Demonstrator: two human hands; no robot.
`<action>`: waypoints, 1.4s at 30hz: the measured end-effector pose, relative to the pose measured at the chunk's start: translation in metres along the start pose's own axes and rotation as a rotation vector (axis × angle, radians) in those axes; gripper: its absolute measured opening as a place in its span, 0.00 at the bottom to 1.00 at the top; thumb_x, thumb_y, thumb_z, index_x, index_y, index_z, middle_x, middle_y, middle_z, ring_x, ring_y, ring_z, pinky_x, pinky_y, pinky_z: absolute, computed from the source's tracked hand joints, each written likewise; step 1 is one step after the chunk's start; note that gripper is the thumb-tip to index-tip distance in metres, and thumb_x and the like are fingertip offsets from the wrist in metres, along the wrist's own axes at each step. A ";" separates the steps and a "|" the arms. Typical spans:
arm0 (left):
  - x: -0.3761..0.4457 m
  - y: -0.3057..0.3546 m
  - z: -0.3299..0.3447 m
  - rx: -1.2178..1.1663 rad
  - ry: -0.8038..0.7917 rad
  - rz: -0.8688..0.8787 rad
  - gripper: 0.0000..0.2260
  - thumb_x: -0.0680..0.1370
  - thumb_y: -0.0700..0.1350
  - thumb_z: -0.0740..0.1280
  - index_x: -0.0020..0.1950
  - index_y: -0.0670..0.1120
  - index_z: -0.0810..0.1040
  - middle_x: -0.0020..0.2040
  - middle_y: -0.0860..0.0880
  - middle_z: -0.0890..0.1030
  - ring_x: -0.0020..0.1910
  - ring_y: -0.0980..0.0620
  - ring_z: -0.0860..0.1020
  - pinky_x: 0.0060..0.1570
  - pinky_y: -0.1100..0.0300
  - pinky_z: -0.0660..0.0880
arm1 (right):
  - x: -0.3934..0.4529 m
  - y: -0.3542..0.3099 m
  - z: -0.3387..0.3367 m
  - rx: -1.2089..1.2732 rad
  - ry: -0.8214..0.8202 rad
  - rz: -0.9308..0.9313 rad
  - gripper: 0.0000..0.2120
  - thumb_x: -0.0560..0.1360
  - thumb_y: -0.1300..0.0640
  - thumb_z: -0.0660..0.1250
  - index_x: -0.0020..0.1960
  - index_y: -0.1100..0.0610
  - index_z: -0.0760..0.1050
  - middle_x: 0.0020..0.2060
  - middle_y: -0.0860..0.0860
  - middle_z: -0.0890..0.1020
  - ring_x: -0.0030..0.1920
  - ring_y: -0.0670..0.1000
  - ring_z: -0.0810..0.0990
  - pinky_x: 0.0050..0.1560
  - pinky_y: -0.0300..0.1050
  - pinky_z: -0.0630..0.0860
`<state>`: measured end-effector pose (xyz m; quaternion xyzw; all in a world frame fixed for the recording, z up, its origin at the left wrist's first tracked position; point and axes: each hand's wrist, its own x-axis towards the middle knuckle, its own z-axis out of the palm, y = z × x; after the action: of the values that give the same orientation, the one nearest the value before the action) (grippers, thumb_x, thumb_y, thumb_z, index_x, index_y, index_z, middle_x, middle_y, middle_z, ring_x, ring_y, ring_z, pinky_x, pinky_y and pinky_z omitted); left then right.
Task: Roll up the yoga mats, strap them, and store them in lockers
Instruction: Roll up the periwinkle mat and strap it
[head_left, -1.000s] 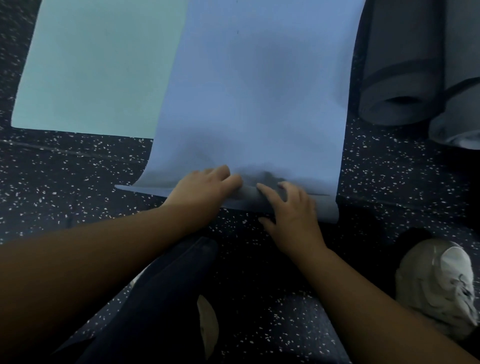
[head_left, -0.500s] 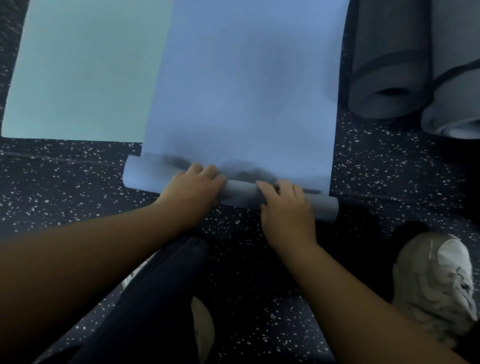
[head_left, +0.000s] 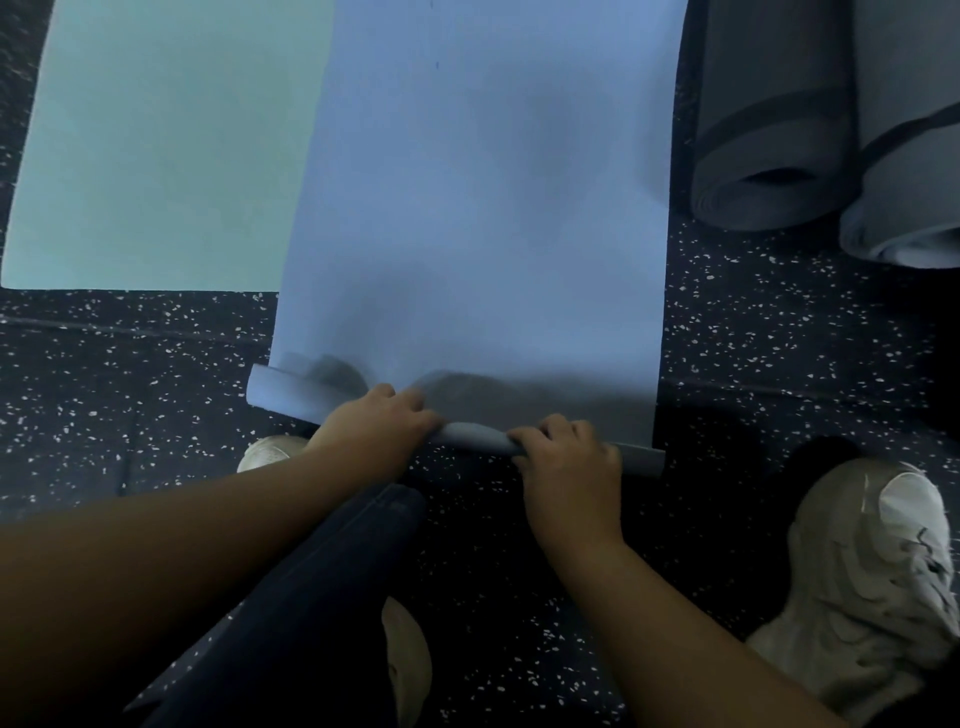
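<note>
Both hands sit on the rolled near end of the blue yoga mat (head_left: 483, 208), which lies flat on the speckled dark floor (head_left: 130, 395) and stretches away from the grip. The left hand (head_left: 379, 431) curls over the roll (head_left: 467, 431) left of its middle, fingers wrapped across the top. The right hand (head_left: 566, 467) grips the same roll just to the right, fingers bent round it, knuckles up. Between the two hands a short bare stretch of the roll shows. Beyond the left hand the roll's end sticks out fatter and looser; beyond the right hand it runs thin to the mat's edge. Left of the gripped mat, touching its side, a pale green mat (head_left: 156, 140) lies flat. Far right of the grip, two rolled grey mats (head_left: 769, 130) with dark straps lie side by side. A pale shoe (head_left: 872, 566) rests near the right forearm, and a dark trouser leg (head_left: 311, 597) lies between the arms
</note>
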<state>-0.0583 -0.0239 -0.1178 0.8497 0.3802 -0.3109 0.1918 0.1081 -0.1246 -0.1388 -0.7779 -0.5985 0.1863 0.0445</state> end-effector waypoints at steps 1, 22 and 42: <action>0.000 0.000 -0.002 -0.003 -0.003 -0.008 0.18 0.81 0.43 0.57 0.71 0.55 0.66 0.64 0.49 0.69 0.61 0.46 0.69 0.55 0.53 0.73 | 0.002 0.002 0.000 0.006 -0.001 -0.011 0.15 0.58 0.57 0.81 0.41 0.49 0.82 0.35 0.49 0.79 0.36 0.56 0.78 0.33 0.47 0.71; 0.016 -0.004 -0.022 0.151 0.389 0.129 0.15 0.58 0.44 0.81 0.38 0.45 0.78 0.38 0.45 0.75 0.35 0.44 0.76 0.29 0.56 0.69 | 0.045 0.005 -0.015 -0.071 -0.040 0.075 0.08 0.78 0.50 0.63 0.50 0.55 0.74 0.51 0.53 0.73 0.56 0.57 0.69 0.47 0.49 0.57; 0.029 -0.005 -0.025 0.260 0.260 -0.011 0.12 0.80 0.42 0.58 0.62 0.50 0.71 0.60 0.51 0.75 0.60 0.49 0.71 0.53 0.56 0.65 | 0.034 0.014 -0.005 0.079 0.177 -0.205 0.15 0.62 0.69 0.73 0.45 0.57 0.75 0.41 0.53 0.77 0.40 0.56 0.73 0.39 0.49 0.72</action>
<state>-0.0378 0.0089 -0.1202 0.8982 0.3631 -0.2460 0.0277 0.1301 -0.0960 -0.1463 -0.7238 -0.6606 0.1349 0.1467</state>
